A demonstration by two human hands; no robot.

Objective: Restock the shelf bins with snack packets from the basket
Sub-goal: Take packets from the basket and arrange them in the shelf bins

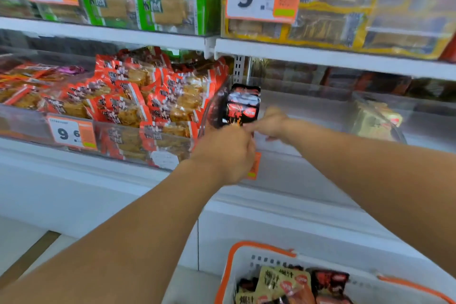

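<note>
At the bottom edge, a white basket with an orange rim holds snack packets in tan, black and red wrappers, standing in front of the white base of the shelf. Above it, two bare forearms reach forward and up to the middle shelf. The left hand is seen from the back, its fingers curled closed at the front edge of a clear bin; what they hold is hidden behind the hand, which also covers most of an orange tag on the bin's front. The right hand, blurred, is just beyond and to the right, its fingers pinched at the lower edge of a black packet with red and white print, which stands upright at the bin's left end, against the wall it shares with the next bin; how firmly the packet is gripped cannot be told. Further right in the same bin lies a pale yellow packet, well apart from the black one. To the left, the neighbouring bin is heaped with red packets and carries a price tag reading 9.6. On the top shelf, a bin of green packets sits at the left and a bin of yellow packets at the right, each with a white-and-orange price card, 9.6 and 9.9.
</note>
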